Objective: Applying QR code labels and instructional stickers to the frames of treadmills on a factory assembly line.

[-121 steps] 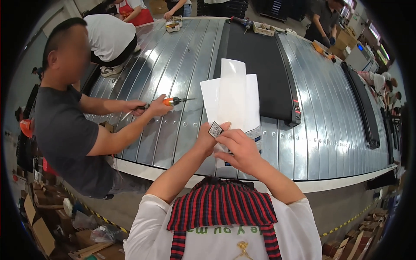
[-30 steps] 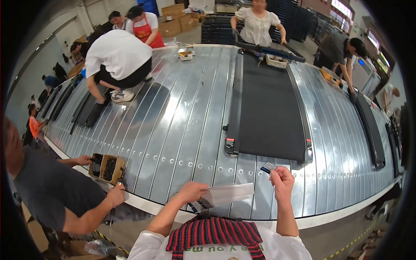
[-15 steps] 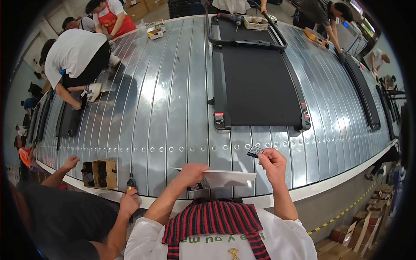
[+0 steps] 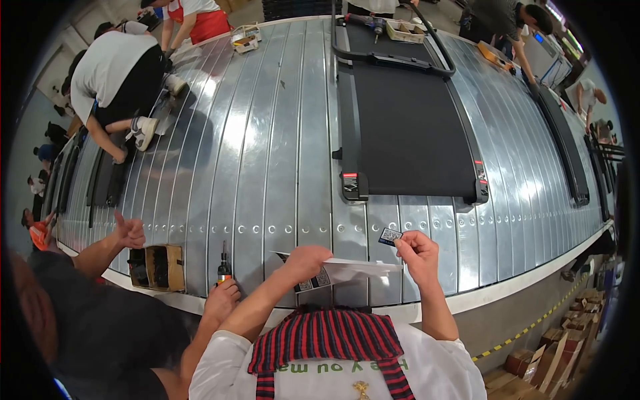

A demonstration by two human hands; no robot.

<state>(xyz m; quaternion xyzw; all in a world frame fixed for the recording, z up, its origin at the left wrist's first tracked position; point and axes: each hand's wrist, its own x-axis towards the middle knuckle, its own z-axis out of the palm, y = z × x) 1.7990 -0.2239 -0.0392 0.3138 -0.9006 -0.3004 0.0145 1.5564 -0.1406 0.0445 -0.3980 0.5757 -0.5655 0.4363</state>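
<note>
My left hand [image 4: 308,262] is closed on a thin white sheet [image 4: 360,266], which it holds above the near edge of the slatted metal surface. Beneath that hand, a dark label with a printed code [image 4: 315,281] shows on the sheet. Between thumb and fingers, my right hand [image 4: 420,256] pinches a small dark label with a black-and-white square code [image 4: 390,235]. It stays apart from the sheet, up and to its right. Beyond both hands a treadmill [image 4: 413,127] lies flat, its black belt facing up and its near end closest to my right hand.
At my left, a co-worker's hand [image 4: 223,300] grips a screwdriver [image 4: 225,267] beside an open cardboard box [image 4: 165,268] of dark parts. Another person [image 4: 110,70] kneels on the slats. A parts tray [image 4: 405,31] rests on the treadmill; another dark treadmill [image 4: 560,143] lies farther right.
The treadmill sits slightly farther right in view. My left hand and the sheet have shifted a little right. The co-worker's screwdriver has moved right, and their other hand has risen with the thumb out.
</note>
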